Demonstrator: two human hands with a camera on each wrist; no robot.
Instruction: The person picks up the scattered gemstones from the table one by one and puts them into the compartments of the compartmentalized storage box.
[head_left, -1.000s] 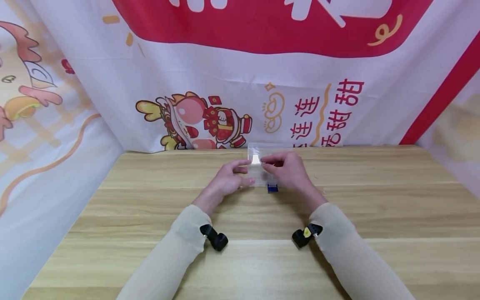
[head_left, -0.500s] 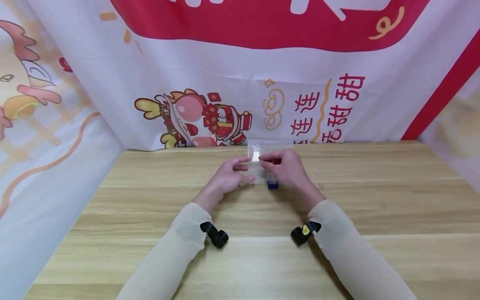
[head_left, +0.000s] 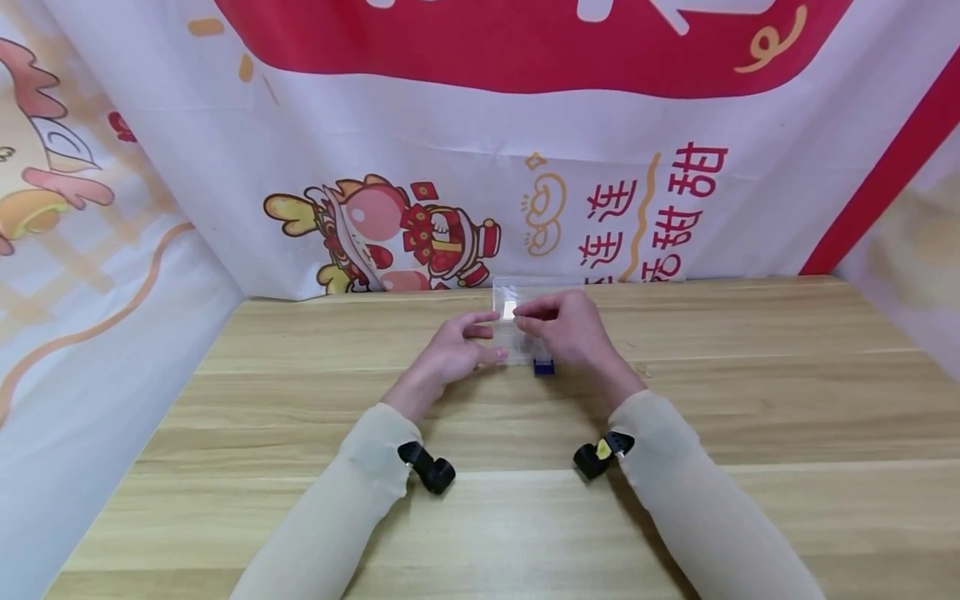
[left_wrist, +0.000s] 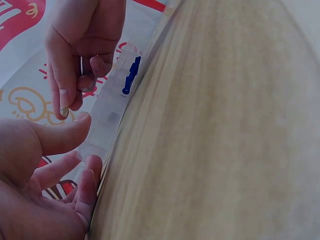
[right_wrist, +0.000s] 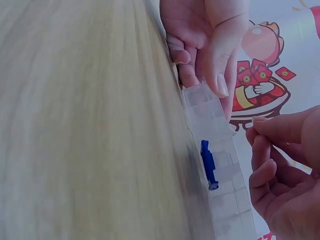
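A clear plastic compartment box [head_left: 517, 343] with a dark blue latch [head_left: 543, 367] on its front lies at the back of the table. Beside its left end is my left hand [head_left: 453, 346], thumb straight and fingers loosely bent, the tips right at the box's edge. Over the box, my right hand [head_left: 573, 329] brings thumb and forefinger together. A tiny pale thing [left_wrist: 64, 112] glints between those tips in the left wrist view; I cannot tell its kind. Low walls divide the box [right_wrist: 227, 192] in the right wrist view.
The wooden table [head_left: 480, 517] meets a white and red printed cloth [head_left: 465, 108] right behind the box. A small clear scrap [head_left: 643, 371] lies on the table to the right. Black wrist cameras [head_left: 427, 468] are strapped over both pale sleeves.
My right hand has shifted slightly left over the box, thumb and forefinger still together. My left hand stays beside the box's left end. The head view has tilted a little.
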